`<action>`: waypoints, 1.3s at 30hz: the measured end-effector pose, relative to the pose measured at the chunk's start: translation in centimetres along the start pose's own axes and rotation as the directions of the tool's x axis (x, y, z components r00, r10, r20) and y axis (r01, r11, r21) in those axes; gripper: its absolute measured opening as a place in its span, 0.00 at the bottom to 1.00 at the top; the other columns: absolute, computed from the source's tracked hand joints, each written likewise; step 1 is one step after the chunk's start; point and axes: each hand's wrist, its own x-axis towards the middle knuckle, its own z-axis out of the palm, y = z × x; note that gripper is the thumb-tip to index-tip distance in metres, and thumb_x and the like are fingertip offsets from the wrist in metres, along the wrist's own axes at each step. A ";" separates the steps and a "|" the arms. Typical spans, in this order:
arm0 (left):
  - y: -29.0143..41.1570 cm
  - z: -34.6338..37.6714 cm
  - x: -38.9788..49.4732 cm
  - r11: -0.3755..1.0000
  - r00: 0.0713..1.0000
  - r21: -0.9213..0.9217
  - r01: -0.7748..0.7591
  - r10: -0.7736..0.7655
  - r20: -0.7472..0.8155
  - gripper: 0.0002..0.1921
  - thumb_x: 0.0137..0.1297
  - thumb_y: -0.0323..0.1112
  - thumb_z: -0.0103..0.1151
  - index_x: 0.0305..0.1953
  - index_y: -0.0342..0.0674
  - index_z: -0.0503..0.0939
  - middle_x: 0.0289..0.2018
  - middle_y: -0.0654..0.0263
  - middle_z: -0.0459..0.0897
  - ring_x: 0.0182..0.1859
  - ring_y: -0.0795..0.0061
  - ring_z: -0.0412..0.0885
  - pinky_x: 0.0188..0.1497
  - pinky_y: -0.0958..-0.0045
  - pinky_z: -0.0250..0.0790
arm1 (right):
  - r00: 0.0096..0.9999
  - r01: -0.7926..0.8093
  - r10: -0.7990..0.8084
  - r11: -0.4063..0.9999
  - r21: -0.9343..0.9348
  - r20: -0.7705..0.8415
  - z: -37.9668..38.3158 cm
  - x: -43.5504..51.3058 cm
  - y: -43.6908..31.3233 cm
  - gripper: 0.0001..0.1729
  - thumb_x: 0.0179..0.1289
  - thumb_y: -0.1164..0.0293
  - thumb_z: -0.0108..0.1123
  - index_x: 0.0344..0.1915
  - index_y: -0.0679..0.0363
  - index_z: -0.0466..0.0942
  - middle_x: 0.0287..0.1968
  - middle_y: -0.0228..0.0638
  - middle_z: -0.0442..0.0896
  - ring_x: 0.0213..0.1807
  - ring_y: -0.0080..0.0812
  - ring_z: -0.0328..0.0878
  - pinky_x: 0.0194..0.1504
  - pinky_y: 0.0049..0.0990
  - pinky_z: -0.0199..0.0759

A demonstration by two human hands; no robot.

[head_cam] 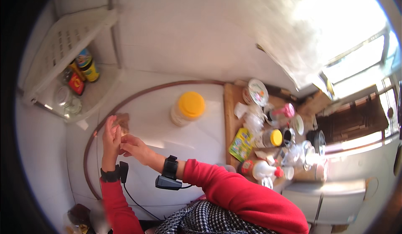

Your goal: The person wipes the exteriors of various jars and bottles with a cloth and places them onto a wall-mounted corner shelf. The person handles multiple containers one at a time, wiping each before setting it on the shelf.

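My left hand [110, 136] is raised at the left of the white surface, its fingers extended upward against a small clear bag with brownish contents [122, 121]. My right hand [135, 147] meets it from the right, with bent fingers at the bag's lower end. The bag is blurred, and the hands partly hide it, so how each one grips it is unclear. To the right of both hands stands a clear plastic jar with a yellow lid [188, 108], touched by neither.
A brown hose [135, 96] curves around the surface. A white corner shelf [110, 84] holds bottles and a glass jar at the left. On the right, a wooden board [230, 121] bears a green-yellow packet [241, 144], bottles, jars and a patterned bowl [257, 92]. Black cables hang from both wrist bands.
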 end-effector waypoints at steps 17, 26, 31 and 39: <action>12.3 11.9 -7.6 0.992 0.985 -0.032 0.122 -0.117 0.129 0.16 0.70 0.42 0.40 0.49 0.37 0.70 0.38 0.63 0.76 0.36 0.78 0.73 0.38 0.77 0.68 | 0.949 0.312 -0.313 0.936 0.162 -0.014 -4.3 -16.2 -5.0 0.10 0.57 0.67 0.50 0.35 0.62 0.67 0.25 0.28 0.69 0.25 0.19 0.65 0.24 0.19 0.58; 16.3 19.2 -13.4 0.983 0.955 0.075 0.165 -0.178 0.238 0.18 0.70 0.44 0.38 0.48 0.35 0.69 0.34 0.63 0.78 0.32 0.79 0.75 0.34 0.80 0.68 | 0.946 0.324 -0.322 0.932 0.161 -0.036 -8.9 -24.3 -3.1 0.14 0.59 0.61 0.48 0.30 0.62 0.67 0.25 0.28 0.69 0.25 0.18 0.65 0.25 0.17 0.59; 18.3 21.2 -13.3 0.985 0.962 0.090 0.146 -0.163 0.220 0.19 0.70 0.44 0.37 0.47 0.34 0.69 0.34 0.62 0.78 0.32 0.79 0.75 0.33 0.79 0.69 | 0.908 0.419 -0.414 0.889 0.187 -0.063 -9.8 -25.6 -4.3 0.14 0.59 0.61 0.48 0.29 0.62 0.67 0.25 0.28 0.69 0.25 0.18 0.65 0.25 0.17 0.60; 18.3 22.3 -12.4 0.988 0.961 0.027 0.152 -0.154 0.228 0.20 0.70 0.47 0.38 0.47 0.35 0.70 0.34 0.64 0.77 0.31 0.81 0.74 0.32 0.81 0.67 | 0.890 0.456 -0.442 0.864 0.212 -0.115 -10.5 -25.3 -4.6 0.12 0.60 0.62 0.48 0.31 0.61 0.67 0.26 0.28 0.71 0.24 0.18 0.66 0.26 0.17 0.62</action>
